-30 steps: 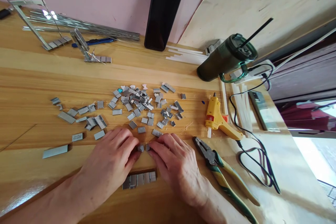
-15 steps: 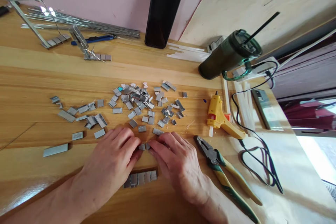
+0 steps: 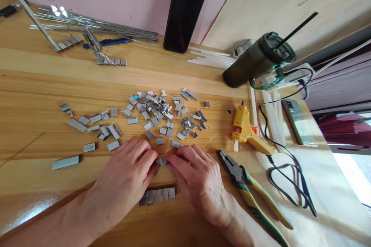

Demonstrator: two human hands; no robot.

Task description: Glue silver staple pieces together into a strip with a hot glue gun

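Between my fingertips are two small folded metal pieces [image 3: 161, 160], end to end on the wooden table. My left hand [image 3: 131, 171] pinches the left piece, and my right hand [image 3: 195, 177] pinches the right one; the fingers cover their outer ends. Just below, near the table's front edge, lies a joined row of metal pieces [image 3: 158, 195]. A loose pile of similar bent metal pieces [image 3: 155, 108] spreads beyond my hands. Single pieces lie near my knuckles, among them one metal piece [image 3: 176, 144] beside my right fingers.
To the right lie combination pliers [image 3: 240, 173] and a yellow glue gun [image 3: 243, 129] with its black cord [image 3: 295, 173]. A dark tumbler [image 3: 255, 61] with a straw stands behind. A phone [image 3: 188, 9] leans on the wall. Metal rods [image 3: 98, 25] and a metal frame [image 3: 37, 19] are at back left.
The two metal pieces had a gap between them and now meet end to end. My hands have come slightly closer together. The whole view has shifted a little.
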